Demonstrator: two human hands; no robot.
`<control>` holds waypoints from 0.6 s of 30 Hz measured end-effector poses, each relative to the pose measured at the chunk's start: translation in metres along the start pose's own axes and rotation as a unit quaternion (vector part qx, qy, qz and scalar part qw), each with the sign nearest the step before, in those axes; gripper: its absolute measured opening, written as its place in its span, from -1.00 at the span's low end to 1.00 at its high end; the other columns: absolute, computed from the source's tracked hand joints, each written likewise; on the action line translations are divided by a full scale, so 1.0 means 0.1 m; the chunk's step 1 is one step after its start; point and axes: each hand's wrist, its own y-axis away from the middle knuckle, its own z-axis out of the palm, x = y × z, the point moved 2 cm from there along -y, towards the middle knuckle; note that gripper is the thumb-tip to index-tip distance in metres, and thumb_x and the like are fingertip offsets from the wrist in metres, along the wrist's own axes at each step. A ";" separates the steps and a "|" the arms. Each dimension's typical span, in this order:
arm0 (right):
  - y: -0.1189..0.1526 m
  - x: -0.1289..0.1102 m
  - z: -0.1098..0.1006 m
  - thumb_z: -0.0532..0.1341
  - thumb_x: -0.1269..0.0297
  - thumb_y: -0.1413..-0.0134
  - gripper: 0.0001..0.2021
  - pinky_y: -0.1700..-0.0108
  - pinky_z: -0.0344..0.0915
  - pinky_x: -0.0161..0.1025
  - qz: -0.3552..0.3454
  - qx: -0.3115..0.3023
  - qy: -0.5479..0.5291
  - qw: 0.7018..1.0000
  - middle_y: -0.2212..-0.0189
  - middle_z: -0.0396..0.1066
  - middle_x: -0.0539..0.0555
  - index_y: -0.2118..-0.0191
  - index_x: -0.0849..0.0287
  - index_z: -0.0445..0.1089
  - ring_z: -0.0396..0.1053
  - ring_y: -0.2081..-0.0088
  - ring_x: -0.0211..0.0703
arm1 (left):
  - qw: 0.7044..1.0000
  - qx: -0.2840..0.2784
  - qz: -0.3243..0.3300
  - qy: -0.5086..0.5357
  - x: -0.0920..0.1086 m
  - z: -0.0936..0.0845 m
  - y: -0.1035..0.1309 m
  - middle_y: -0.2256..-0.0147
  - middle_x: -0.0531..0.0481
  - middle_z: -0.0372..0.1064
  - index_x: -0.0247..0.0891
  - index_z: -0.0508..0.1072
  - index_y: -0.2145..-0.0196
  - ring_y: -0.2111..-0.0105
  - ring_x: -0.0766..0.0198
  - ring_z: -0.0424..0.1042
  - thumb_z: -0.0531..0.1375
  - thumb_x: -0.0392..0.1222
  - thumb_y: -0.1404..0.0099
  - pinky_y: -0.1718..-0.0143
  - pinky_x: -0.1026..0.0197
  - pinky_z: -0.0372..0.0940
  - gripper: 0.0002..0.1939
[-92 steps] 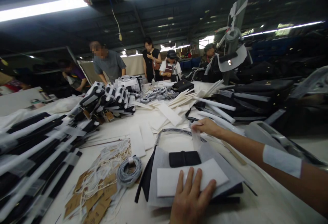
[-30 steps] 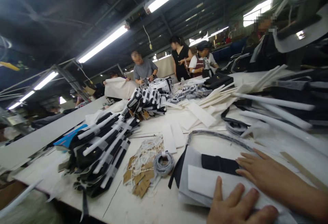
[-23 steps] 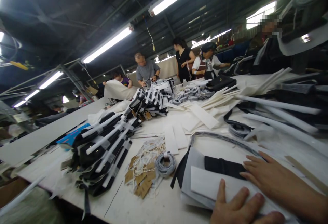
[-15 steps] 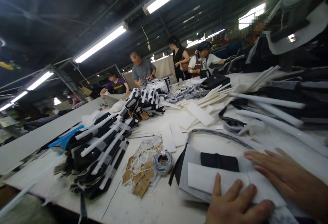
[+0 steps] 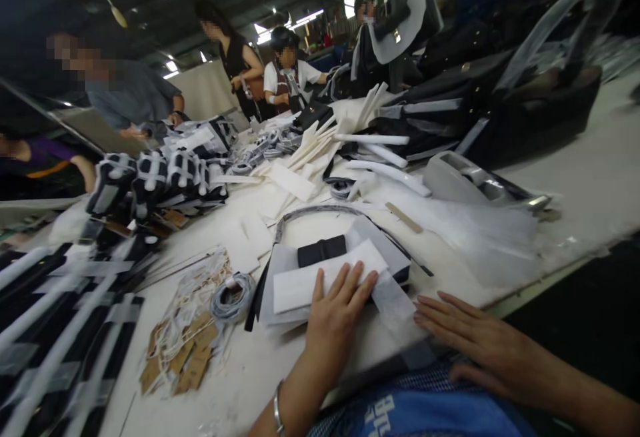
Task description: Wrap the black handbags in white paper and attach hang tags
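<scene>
In front of me a dark bag [image 5: 399, 260] lies flat, partly covered by a grey-white sheet [image 5: 367, 230]. Its wrapped strap [image 5: 320, 210] curves away over the table. A white padding strip [image 5: 295, 288] lies across the bag, below the black flap or tab [image 5: 323, 250]. My left hand [image 5: 336, 307], fingers stretched out, rests on the padding strip. Nearer the table's edge, my right hand [image 5: 473, 337] is open and flat, its fingertips by a translucent sheet [image 5: 395, 300] that sticks out from the bag. Whether they touch it I cannot tell.
Left of the bag are a wrapped coil [image 5: 233, 297] and brown tags with strings [image 5: 193, 357]. Wrapped black bags [image 5: 75, 330] are piled at the left. White foam strips [image 5: 295, 180] lie behind, and a large dark bag [image 5: 545, 117] stands at right. Several people work across the table.
The view has swung right and down. My right hand has come off the bag's top toward the table's near edge. My left hand has moved up onto the padding strip.
</scene>
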 end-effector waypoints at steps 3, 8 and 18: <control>-0.08 -0.05 0.12 0.14 0.36 -0.35 -0.44 -0.35 0.15 -0.04 -0.029 0.044 -0.015 0.999 -0.27 0.28 0.18 -0.40 0.20 0.06 0.14 -0.33 -0.06 | 1.000 -0.008 -0.003 -0.008 0.02 -0.02 0.01 -0.41 0.14 -0.12 0.03 -0.15 -0.41 -0.37 0.12 0.06 -0.06 -0.44 -0.43 -0.28 -0.38 0.10 -0.30; -0.21 -0.07 0.24 0.00 0.43 -0.42 -0.62 -0.32 0.20 -0.07 -0.036 0.142 -0.060 0.987 -0.10 0.48 0.14 -0.25 0.17 0.33 0.31 -0.22 -0.15 | 1.000 -0.001 -0.004 -0.025 0.02 -0.02 0.01 -0.41 0.13 -0.10 0.03 -0.17 -0.41 -0.37 0.12 0.05 -0.06 -0.46 -0.41 -0.30 -0.36 0.09 -0.27; 0.09 -0.36 0.40 -0.02 0.31 -0.44 -0.62 -0.23 0.29 -0.19 0.000 0.188 -0.129 0.974 -0.02 0.53 0.05 -0.21 0.05 0.39 0.46 -0.08 -0.14 | 1.000 0.005 -0.016 -0.009 0.02 0.00 0.03 -0.42 0.17 -0.16 0.05 -0.21 -0.41 -0.38 0.19 0.01 -0.07 -0.28 -0.51 -0.32 -0.32 0.07 -0.38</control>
